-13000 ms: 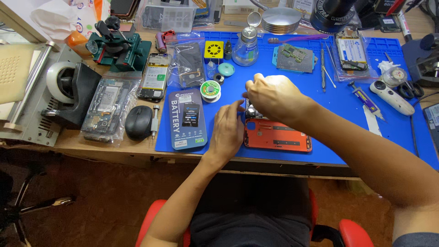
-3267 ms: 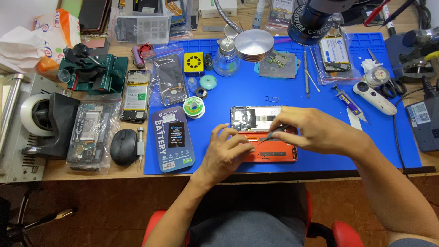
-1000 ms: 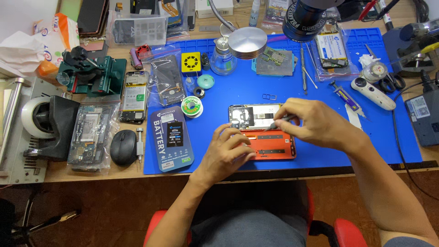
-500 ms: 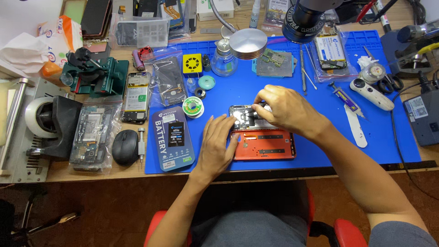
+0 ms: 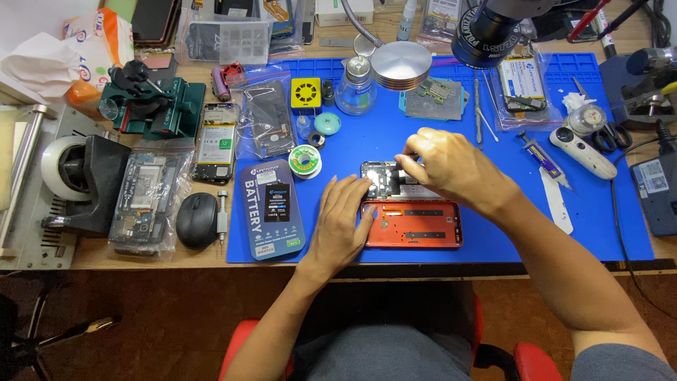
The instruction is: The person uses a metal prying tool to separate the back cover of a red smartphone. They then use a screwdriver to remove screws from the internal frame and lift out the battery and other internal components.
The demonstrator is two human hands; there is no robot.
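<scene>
— What are the two hands doing right now, near the middle of the frame?

— The left hand [image 5: 343, 222] is lying flat with its fingers spread, pressing on the left end of the opened phone [image 5: 390, 181] on the blue mat [image 5: 493, 233]. The right hand [image 5: 446, 167] is hovering over the phone's upper right part, fingers pinched together around something small and dark; I cannot tell what it is.

— And where is the phone sitting?

— It is lying at the centre of the mat, just above the orange back cover [image 5: 412, 224], the two touching or nearly so.

— What is lying around them?

— A boxed battery [image 5: 272, 209] is resting at the mat's lower left, with a solder spool [image 5: 305, 161] just above it. A black mouse [image 5: 196, 219] is sitting further left on the wooden desk [image 5: 127, 255].
</scene>
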